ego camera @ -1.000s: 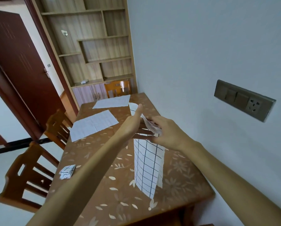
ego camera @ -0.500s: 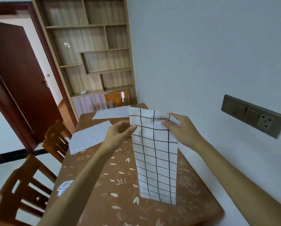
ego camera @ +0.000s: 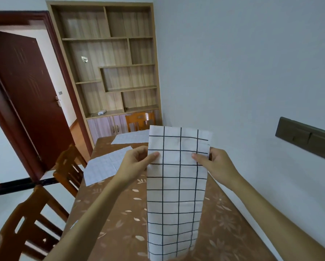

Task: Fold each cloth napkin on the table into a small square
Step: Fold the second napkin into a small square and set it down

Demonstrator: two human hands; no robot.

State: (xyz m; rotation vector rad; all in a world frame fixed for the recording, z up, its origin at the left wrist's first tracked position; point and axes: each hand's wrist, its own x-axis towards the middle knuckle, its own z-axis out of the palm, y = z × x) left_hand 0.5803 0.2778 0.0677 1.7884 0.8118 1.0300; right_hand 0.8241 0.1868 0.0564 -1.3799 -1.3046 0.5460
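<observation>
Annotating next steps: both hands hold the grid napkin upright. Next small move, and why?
Probably fold the top end down to the lower end, halving it. The left hand and right hand pinch the grid napkin by its edges near the top; it hangs as a long strip, not a square.

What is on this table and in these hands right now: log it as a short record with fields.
held: white cloth napkin with black grid lines, a long strip held up in both hands
left hand: pinches its left edge near the top
right hand: pinches its right edge near the top
surface: brown leaf-patterned table
unfolded: near pale checked napkin and far pale checked napkin, both flat on it
</observation>
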